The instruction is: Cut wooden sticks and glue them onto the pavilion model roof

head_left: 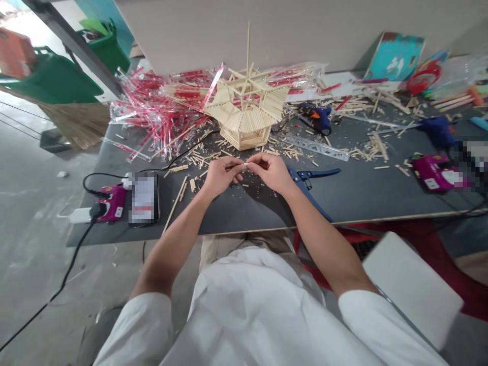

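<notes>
At the near edge of the dark grey counter point(244, 216), my left hand point(223, 175) and right hand point(271, 172) are raised just above the surface, both closed in a pinch. Their fingertips meet on a tiny pale sliver of wood point(246, 165), gripped from either side and too small for me to make out its exact shape. Loose wooden stick offcuts point(198, 170) lie scattered around my hands.

At 12 o'clock, well ahead of my hands, stands a many-sided pavilion model point(246, 127) built from wooden sticks, with one tall stick rising from its roof. A heap of red-and-clear plastic wrappers point(152, 112) lies against it at 10 o'clock.

Blue-handled pliers point(314, 174) lie just beside my right hand at 3 o'clock. Beyond them, a metal ruler point(316, 147) sits at 2 o'clock and a blue glue gun point(318, 117) at 1 o'clock. At 9 o'clock, a blurred phone-like slab point(144, 198) sits just beside a magenta device point(110, 203) with a black cable point(102, 175) running from it.
</notes>
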`<state>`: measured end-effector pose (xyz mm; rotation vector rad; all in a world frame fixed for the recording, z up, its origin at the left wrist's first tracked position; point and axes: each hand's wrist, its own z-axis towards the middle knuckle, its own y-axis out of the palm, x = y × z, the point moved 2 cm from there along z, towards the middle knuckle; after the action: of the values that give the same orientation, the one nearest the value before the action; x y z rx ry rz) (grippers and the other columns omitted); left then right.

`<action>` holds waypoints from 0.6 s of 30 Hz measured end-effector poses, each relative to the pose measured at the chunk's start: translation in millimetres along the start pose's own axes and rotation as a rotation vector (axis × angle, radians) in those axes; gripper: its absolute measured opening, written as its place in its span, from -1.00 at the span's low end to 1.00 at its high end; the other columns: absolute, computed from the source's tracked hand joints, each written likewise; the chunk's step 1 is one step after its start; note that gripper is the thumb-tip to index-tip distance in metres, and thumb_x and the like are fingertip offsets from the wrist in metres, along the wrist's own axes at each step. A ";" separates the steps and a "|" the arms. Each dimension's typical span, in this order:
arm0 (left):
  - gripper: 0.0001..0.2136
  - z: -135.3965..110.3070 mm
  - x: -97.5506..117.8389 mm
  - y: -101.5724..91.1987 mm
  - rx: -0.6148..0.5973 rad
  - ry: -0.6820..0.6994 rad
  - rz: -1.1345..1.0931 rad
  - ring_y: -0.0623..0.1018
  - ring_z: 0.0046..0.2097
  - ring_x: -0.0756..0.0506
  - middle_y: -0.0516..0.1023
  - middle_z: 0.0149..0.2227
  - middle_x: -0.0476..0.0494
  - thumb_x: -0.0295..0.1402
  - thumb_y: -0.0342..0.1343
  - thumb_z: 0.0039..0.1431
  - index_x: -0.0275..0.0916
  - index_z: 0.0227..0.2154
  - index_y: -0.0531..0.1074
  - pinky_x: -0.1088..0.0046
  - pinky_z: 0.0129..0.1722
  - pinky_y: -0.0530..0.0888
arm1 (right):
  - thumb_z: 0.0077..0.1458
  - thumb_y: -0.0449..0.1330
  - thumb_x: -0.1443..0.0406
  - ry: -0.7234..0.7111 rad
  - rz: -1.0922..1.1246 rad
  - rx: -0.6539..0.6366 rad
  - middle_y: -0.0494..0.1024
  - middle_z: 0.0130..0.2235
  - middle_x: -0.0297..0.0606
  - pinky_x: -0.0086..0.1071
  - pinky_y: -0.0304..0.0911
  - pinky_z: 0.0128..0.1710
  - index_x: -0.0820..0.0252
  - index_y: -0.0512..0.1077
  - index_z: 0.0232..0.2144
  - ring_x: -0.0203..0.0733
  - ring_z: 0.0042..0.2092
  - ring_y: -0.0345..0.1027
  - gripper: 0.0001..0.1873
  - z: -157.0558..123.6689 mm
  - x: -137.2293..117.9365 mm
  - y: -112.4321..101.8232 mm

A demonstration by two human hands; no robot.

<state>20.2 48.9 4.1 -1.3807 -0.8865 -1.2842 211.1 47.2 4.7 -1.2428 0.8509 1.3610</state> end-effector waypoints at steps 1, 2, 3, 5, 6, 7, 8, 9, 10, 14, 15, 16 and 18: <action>-0.75 -0.6 1.2 0.0 0.008 0.011 0.015 0.62 -0.47 -0.02 0.64 -0.45 -0.11 -0.20 0.33 0.19 -0.32 -0.26 0.60 0.54 -0.50 0.53 | 0.15 0.38 0.04 0.001 0.005 -0.004 0.65 -0.31 -0.23 -0.29 0.40 -0.25 0.17 0.59 -0.24 -0.21 -0.34 0.48 -0.67 -0.2 0.1 0.3; -0.76 -1.3 2.2 0.0 0.015 0.024 0.029 0.63 -0.46 -0.03 0.64 -0.44 -0.11 -0.20 0.33 0.20 -0.31 -0.26 0.60 0.54 -0.49 0.54 | 0.15 0.38 0.04 0.002 0.010 -0.007 0.65 -0.32 -0.23 -0.30 0.39 -0.26 0.17 0.60 -0.24 -0.21 -0.34 0.48 -0.68 -0.4 0.5 0.5; -0.77 -2.0 2.8 0.0 0.022 0.037 0.042 0.64 -0.44 -0.04 0.65 -0.42 -0.10 -0.21 0.32 0.20 -0.30 -0.27 0.60 0.53 -0.48 0.54 | 0.14 0.38 0.04 0.005 0.017 -0.007 0.64 -0.33 -0.24 -0.31 0.39 -0.27 0.17 0.60 -0.23 -0.22 -0.35 0.47 -0.67 -0.5 1.1 0.8; -0.79 -3.0 3.1 0.0 0.034 0.062 0.070 0.65 -0.43 -0.04 0.65 -0.41 -0.09 -0.21 0.32 0.21 -0.29 -0.29 0.60 0.52 -0.47 0.55 | 0.13 0.39 0.02 0.017 0.033 -0.006 0.64 -0.33 -0.25 -0.31 0.38 -0.29 0.16 0.60 -0.23 -0.22 -0.35 0.47 -0.66 -0.5 2.6 1.2; -0.79 -3.3 2.8 -0.2 0.043 0.074 0.086 0.65 -0.43 -0.04 0.64 -0.41 -0.08 -0.21 0.31 0.21 -0.28 -0.29 0.59 0.52 -0.46 0.55 | 0.12 0.39 0.01 0.025 0.041 -0.007 0.64 -0.33 -0.25 -0.31 0.38 -0.29 0.16 0.60 -0.23 -0.22 -0.35 0.47 -0.65 -0.4 3.3 1.4; -0.79 -3.5 2.2 -0.4 0.050 0.084 0.100 0.64 -0.44 -0.04 0.64 -0.41 -0.07 -0.21 0.31 0.22 -0.27 -0.30 0.59 0.51 -0.45 0.55 | 0.12 0.40 0.00 0.032 0.047 -0.009 0.64 -0.33 -0.25 -0.31 0.39 -0.30 0.15 0.60 -0.23 -0.21 -0.34 0.48 -0.63 -0.4 3.7 1.5; -0.79 -3.4 1.4 -0.8 0.055 0.093 0.114 0.64 -0.44 -0.04 0.64 -0.42 -0.07 -0.20 0.30 0.22 -0.27 -0.30 0.59 0.50 -0.45 0.55 | 0.11 0.40 -0.01 0.038 0.051 -0.010 0.64 -0.34 -0.25 -0.31 0.39 -0.30 0.15 0.60 -0.23 -0.21 -0.35 0.48 -0.63 -0.4 3.9 1.6; -0.79 -3.2 0.5 -1.2 0.057 0.100 0.129 0.64 -0.44 -0.04 0.64 -0.42 -0.07 -0.19 0.29 0.23 -0.26 -0.30 0.59 0.49 -0.44 0.55 | 0.10 0.40 -0.02 0.041 0.054 -0.014 0.64 -0.34 -0.26 -0.31 0.39 -0.30 0.15 0.60 -0.23 -0.22 -0.35 0.47 -0.62 -0.4 3.8 1.6; -0.79 -2.9 -0.5 -1.7 0.055 0.104 0.144 0.63 -0.44 -0.04 0.64 -0.42 -0.06 -0.19 0.29 0.23 -0.25 -0.30 0.59 0.49 -0.43 0.55 | 0.10 0.40 -0.02 0.042 0.054 -0.018 0.64 -0.35 -0.26 -0.31 0.39 -0.30 0.15 0.60 -0.23 -0.22 -0.35 0.47 -0.62 -0.4 3.4 1.7; -0.80 -2.4 -2.5 -3.3 0.050 0.118 0.193 0.61 -0.45 -0.03 0.64 -0.43 -0.05 -0.17 0.29 0.24 -0.22 -0.31 0.60 0.49 -0.43 0.52 | 0.10 0.40 0.00 0.041 0.041 -0.019 0.64 -0.36 -0.26 -0.31 0.39 -0.30 0.16 0.61 -0.24 -0.23 -0.37 0.46 -0.63 -0.9 0.4 2.2; -0.80 -2.5 -2.5 -3.5 0.049 0.122 0.200 0.61 -0.45 -0.02 0.64 -0.43 -0.05 -0.17 0.29 0.24 -0.21 -0.31 0.61 0.49 -0.43 0.52 | 0.11 0.40 0.00 0.043 0.036 -0.015 0.64 -0.37 -0.26 -0.31 0.39 -0.30 0.17 0.61 -0.24 -0.23 -0.38 0.46 -0.63 -1.2 -0.3 2.4; -0.80 -2.6 -2.4 -3.5 0.049 0.123 0.206 0.60 -0.46 -0.02 0.64 -0.44 -0.05 -0.17 0.29 0.24 -0.22 -0.32 0.61 0.49 -0.43 0.52 | 0.11 0.40 0.01 0.045 0.030 -0.012 0.64 -0.37 -0.25 -0.31 0.40 -0.30 0.18 0.61 -0.25 -0.23 -0.38 0.46 -0.64 -1.5 -0.9 2.6; -0.79 -2.4 -2.2 -3.3 0.039 0.106 0.191 0.59 -0.47 -0.01 0.63 -0.45 -0.05 -0.17 0.30 0.23 -0.23 -0.32 0.61 0.49 -0.44 0.52 | 0.11 0.39 0.02 0.048 0.016 -0.010 0.65 -0.36 -0.24 -0.31 0.41 -0.29 0.19 0.61 -0.25 -0.23 -0.38 0.46 -0.64 -1.8 -1.6 2.8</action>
<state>16.1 47.5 2.5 -1.3207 -0.6871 -1.1762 208.6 44.6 5.4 -1.2834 0.8898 1.3538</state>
